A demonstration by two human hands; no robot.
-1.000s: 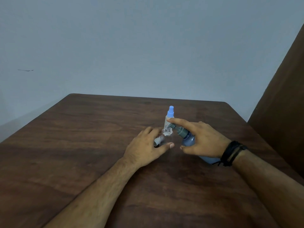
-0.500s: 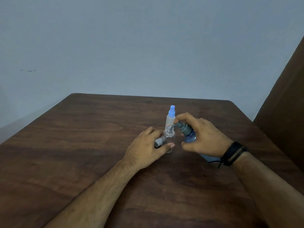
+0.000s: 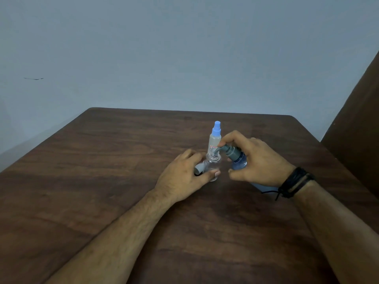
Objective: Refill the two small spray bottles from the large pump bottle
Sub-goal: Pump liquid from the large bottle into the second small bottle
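A small clear spray bottle (image 3: 212, 167) stands open-necked on the brown table (image 3: 123, 160). My left hand (image 3: 184, 179) grips it, and a grey spray cap (image 3: 198, 168) is tucked in the same hand. The large blue pump bottle (image 3: 239, 163) leans toward it, held by my right hand (image 3: 260, 162). Its grey pump head (image 3: 230, 152) points its spout at the open neck, and my forefinger lies curled over the pump top. A second small spray bottle (image 3: 215, 140) with a blue cap stands just behind.
A dark brown panel (image 3: 356, 124) rises at the table's right edge. A pale wall (image 3: 184, 58) runs behind the far edge. A black cord bracelet (image 3: 295, 183) circles my right wrist.
My right hand lifted and tilted the pump bottle further, its forefinger curling over the pump head, and the spout came closer to the open neck. The left hand stayed in place.
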